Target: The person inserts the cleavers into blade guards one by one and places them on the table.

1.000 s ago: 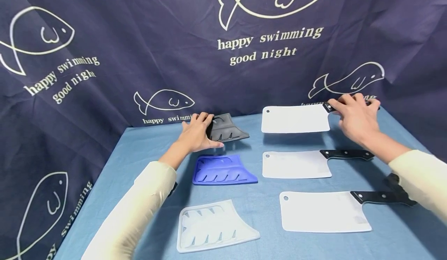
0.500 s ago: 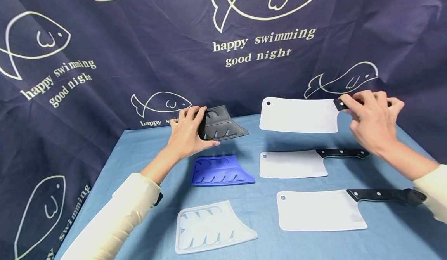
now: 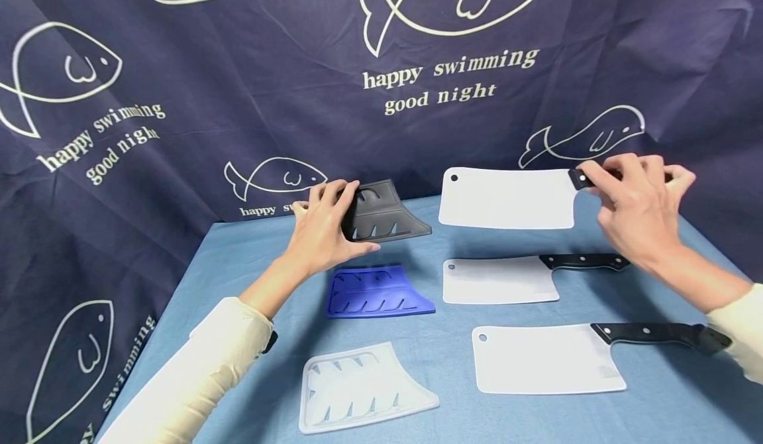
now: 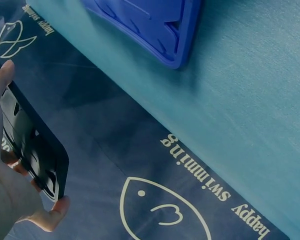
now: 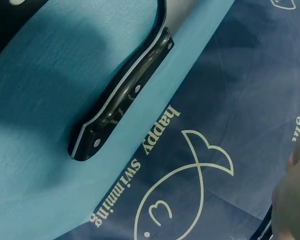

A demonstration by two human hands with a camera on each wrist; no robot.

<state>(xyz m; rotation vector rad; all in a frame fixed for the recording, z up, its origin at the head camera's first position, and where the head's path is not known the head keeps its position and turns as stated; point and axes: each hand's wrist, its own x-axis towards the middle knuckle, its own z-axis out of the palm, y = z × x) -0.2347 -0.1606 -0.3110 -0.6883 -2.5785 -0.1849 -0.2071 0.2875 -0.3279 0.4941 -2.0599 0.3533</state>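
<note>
In the head view my left hand (image 3: 322,228) grips a black blade cover (image 3: 384,212) by its left end, thumb below and fingers above, lifted off the table. The left wrist view also shows this black cover (image 4: 35,135) between the fingers and thumb. Over on the right, my right hand (image 3: 640,205) holds a cleaver (image 3: 507,197) by its black handle, raised above the table. Its blade points left toward the cover, with a gap between the two. Most of that handle is hidden by the fingers.
On the blue table (image 3: 256,371) lie a blue blade cover (image 3: 378,291) and a white blade cover (image 3: 363,388). To their right lie a middle cleaver (image 3: 501,280) and a front cleaver (image 3: 545,359), handles rightward. A dark fish-print cloth (image 3: 286,66) hangs behind.
Both hands have lifted the black cover and the cleaver higher off the table. The right hand first drew the cleaver rightward. Lately the cover has shifted slightly right and the cleaver slightly left.
</note>
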